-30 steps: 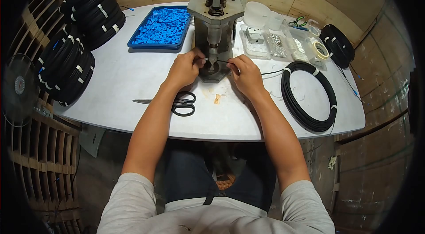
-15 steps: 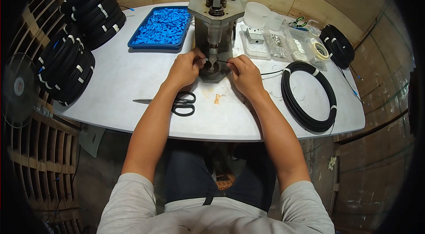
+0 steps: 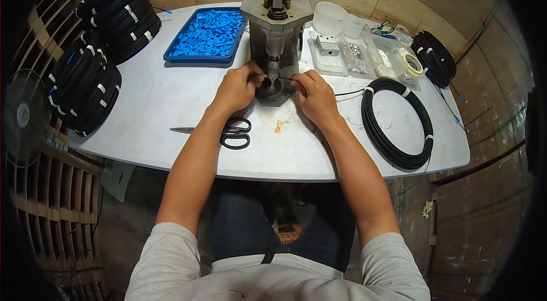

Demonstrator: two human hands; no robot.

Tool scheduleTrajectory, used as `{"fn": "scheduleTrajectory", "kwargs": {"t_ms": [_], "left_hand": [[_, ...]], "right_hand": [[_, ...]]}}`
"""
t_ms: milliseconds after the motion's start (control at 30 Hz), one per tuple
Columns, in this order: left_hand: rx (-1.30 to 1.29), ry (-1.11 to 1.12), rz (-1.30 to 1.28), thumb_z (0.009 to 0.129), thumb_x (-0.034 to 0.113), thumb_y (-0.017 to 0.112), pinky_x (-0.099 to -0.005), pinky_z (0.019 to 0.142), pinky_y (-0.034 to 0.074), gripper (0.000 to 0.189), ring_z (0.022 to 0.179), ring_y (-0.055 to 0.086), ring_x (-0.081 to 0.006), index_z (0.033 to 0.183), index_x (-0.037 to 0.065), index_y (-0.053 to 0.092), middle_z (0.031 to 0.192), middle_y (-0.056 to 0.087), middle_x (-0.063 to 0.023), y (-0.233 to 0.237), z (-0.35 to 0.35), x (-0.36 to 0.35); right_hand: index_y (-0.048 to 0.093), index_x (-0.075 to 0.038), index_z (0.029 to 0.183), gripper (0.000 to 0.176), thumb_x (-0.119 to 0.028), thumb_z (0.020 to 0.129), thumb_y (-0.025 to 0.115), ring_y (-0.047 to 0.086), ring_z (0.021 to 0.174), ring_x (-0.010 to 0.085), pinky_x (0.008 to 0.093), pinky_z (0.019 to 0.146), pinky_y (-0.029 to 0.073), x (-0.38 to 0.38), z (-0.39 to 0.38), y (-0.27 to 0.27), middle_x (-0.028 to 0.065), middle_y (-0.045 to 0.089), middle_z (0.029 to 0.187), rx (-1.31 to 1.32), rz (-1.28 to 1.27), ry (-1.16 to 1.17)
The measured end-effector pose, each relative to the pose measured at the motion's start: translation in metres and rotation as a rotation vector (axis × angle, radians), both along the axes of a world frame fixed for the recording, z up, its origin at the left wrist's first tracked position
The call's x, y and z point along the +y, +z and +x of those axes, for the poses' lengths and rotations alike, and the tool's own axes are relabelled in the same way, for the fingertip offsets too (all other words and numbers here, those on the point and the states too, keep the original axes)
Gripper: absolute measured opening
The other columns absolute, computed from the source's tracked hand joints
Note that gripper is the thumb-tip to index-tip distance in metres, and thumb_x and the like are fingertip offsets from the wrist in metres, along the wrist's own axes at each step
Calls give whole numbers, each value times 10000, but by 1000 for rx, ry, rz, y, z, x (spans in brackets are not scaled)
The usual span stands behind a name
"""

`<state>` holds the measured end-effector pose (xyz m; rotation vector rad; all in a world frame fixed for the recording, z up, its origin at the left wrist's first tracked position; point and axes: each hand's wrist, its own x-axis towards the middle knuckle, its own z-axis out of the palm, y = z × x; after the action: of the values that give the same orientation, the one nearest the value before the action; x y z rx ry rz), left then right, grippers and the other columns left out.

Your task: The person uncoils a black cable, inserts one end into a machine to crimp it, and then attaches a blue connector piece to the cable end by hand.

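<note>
A bench press (image 3: 277, 21) of grey metal stands at the table's far middle. My right hand (image 3: 317, 95) pinches a black cable (image 3: 348, 93) just right of the press's lower tool; the cable runs from a black coil (image 3: 371, 130) lying flat on the right. Its front part reaches left into the gap under the ram. At the left side of that gap my left hand (image 3: 238, 89) is closed, thumb and finger pressed together. What they hold is too small to make out. Scissors (image 3: 235, 140) with black handles lie partly under my left forearm.
A tray (image 3: 168, 56) of small blue pieces is behind left. Stacked black coils (image 3: 85, 90) stand at the left edge. Clear boxes (image 3: 356, 59) of small metal parts, a tape roll (image 3: 411, 64) and another coil (image 3: 433, 59) are on the right. An orange scrap (image 3: 278, 127) lies before the press.
</note>
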<state>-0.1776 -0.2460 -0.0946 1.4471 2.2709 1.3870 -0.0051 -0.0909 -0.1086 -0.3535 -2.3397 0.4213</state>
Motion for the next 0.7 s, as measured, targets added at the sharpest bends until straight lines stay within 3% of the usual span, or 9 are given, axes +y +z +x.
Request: {"fn": "scheduleTrajectory", "kwargs": {"t_ms": [700], "left_hand": [[16,6,-6,917,57,640,-412,771,554,125,839,732,-340,1025,17,689,862,738,-192,1,1,0]], "right_hand": [[708,-114,1011,101,-167,926,693,665,879,309,421,734,545,-1,1,0,85,651,950,3,-17,11]]}}
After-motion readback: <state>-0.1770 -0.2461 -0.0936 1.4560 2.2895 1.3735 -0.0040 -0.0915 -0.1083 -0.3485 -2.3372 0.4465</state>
